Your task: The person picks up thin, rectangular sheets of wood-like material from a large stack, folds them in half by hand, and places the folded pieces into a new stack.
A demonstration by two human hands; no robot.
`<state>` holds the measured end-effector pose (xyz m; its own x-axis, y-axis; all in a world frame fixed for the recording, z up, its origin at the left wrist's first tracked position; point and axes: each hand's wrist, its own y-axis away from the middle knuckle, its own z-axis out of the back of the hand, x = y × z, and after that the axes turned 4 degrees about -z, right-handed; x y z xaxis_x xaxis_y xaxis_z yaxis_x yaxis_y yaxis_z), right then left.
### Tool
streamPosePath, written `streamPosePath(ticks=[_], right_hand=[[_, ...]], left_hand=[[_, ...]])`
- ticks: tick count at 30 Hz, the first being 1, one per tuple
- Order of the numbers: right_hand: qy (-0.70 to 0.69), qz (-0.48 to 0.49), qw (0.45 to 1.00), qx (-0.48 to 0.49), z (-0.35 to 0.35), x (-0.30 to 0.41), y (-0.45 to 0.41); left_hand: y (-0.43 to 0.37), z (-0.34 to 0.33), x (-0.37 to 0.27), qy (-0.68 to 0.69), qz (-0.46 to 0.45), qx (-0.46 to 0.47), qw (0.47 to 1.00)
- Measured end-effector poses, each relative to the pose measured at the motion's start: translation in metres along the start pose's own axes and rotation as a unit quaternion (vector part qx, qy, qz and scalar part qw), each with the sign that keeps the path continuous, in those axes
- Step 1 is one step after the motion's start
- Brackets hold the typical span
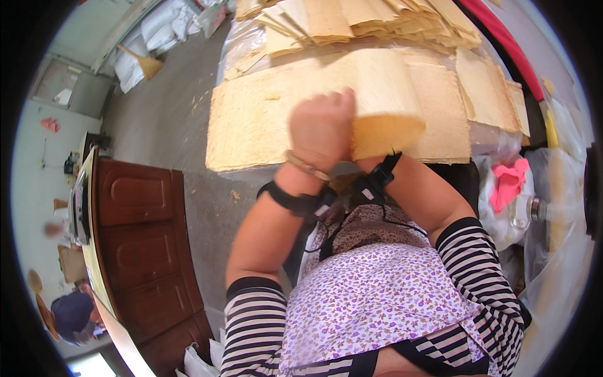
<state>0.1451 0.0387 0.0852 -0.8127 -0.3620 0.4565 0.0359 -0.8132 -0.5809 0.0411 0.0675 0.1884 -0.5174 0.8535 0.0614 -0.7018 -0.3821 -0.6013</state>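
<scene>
A thin, pale sheet resembling wood veneer (388, 85) curls up over a broad flat stack of similar sheets (249, 118). My left hand (322, 122), blurred and closed like a fist, is at the left edge of the curl, above the stack; whether it grips the sheet is unclear. Beneath the curled end, my right hand (365, 162) is mostly hidden, with only the part near the wrist showing. Both wrists wear black straps with small devices, and a bracelet (306, 167) circles the left wrist.
More sheets lie in an uneven pile (358, 21) at the far side and at the right (490, 94). A dark red wooden cabinet (141, 198) stands left. Beyond are a broom (148, 66) and white sacks (165, 26). A glass jar (523, 209) and pink cloth (509, 184) are right. Another person (73, 313) is lower left.
</scene>
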Motion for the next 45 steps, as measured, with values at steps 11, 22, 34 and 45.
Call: streamPosePath(ticks=[11, 22, 34, 45], right_hand=[[-0.054, -0.123, 0.987, 0.082, -0.012, 0.020, 0.008], [-0.055, -0.115, 0.983, 0.133, -0.027, 0.032, -0.023], [-0.042, -0.112, 0.967, 0.224, -0.047, 0.045, -0.055], [-0.029, -0.130, 0.928, 0.347, -0.020, 0.099, -0.046]], left_hand=[[0.008, -0.009, -0.006, 0.033, 0.011, -0.102, 0.994], [-0.014, 0.003, 0.008, 0.038, -0.007, -0.116, 0.993], [-0.029, 0.035, 0.052, 0.050, 0.031, -0.158, 0.986], [0.097, 0.044, -0.018, 0.244, -0.156, -0.164, 0.943]])
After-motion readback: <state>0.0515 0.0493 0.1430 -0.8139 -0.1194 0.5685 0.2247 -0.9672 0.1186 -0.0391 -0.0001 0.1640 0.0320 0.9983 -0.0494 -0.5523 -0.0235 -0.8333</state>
